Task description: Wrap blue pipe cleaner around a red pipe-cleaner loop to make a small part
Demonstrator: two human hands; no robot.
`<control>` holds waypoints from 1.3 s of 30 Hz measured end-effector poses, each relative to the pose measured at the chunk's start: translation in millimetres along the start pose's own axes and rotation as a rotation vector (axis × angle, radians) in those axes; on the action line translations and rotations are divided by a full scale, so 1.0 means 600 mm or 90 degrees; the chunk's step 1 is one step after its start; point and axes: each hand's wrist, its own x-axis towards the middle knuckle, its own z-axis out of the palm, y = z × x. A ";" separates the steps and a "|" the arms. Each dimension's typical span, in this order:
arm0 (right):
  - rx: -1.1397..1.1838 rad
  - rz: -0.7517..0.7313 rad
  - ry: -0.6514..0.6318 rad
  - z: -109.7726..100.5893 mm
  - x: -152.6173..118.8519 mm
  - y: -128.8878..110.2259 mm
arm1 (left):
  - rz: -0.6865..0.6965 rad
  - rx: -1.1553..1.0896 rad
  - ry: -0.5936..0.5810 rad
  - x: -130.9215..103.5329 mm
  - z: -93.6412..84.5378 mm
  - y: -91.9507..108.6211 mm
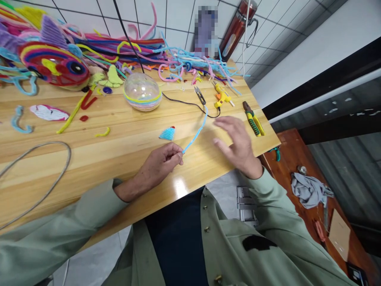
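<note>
Pinched in my left hand (162,163) is one end of a light blue pipe cleaner (196,135), which curves up and away over the table. My right hand (236,145) hovers to the right of it, fingers and thumb apart, with nothing between them. Just beyond my left hand lies a small blue ribbed triangle (167,134) with a red tip. Small thread snips (200,95) rest near the pipe cleaner's far end. Beside them is a yellow glue gun (222,96) with a black cord. Pliers with green and yellow handles (253,119) lie right of my right hand.
A clear plastic ball (143,93) banded with pipe cleaner stands mid-table. At the far left is a colourful fish figure (56,65). Bundled pipe cleaners (119,49) line the wall, near a red thermos (238,29). A grey cable (70,153) loops at left.
</note>
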 end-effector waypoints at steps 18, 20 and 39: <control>0.236 -0.171 -0.129 0.078 0.111 -0.044 | 0.123 0.175 0.214 0.007 -0.029 -0.017; 0.233 -0.142 -0.132 0.069 0.126 -0.037 | 0.172 0.294 0.258 0.019 -0.044 -0.024; 0.297 -0.061 -0.139 0.109 0.177 0.005 | 0.102 0.021 0.188 0.066 -0.050 -0.020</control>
